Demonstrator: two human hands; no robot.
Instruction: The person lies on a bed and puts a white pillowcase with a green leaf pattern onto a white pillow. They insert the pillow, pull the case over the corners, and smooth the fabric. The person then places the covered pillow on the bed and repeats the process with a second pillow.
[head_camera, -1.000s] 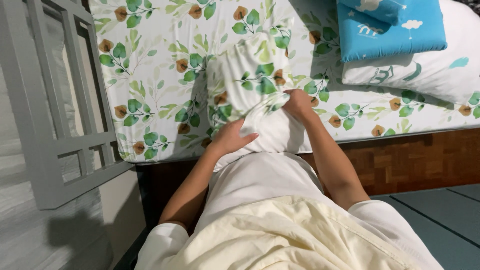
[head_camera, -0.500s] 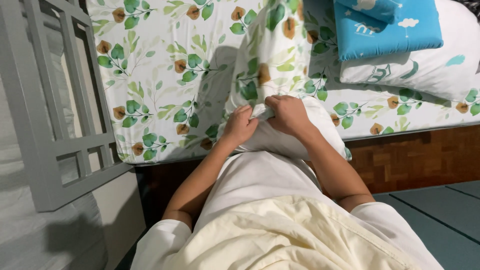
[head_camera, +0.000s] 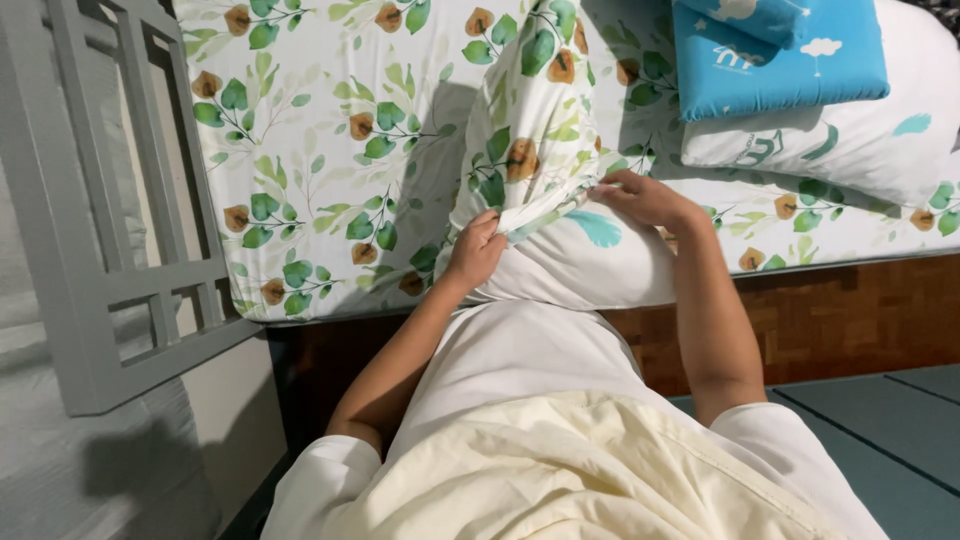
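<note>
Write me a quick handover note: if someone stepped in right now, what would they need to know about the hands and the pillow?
Left hand: pinching the open edge of the leaf-print pillowcase.
Right hand: gripping the same edge on the other side.
White pillow: at the edge of the bed, far end inside the case, near end bare.
Done: case pulled over part of the pillow.
Left: cover the bare end.
Nearby: blue pillow on another white pillow.

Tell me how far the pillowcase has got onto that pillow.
Done: the leaf-print pillowcase covers the far part of the pillow. In hand: the left hand and right hand grip the case's open edge, one at each side. Left: the near end of the white pillow lies bare at the edge of the bed.
</note>
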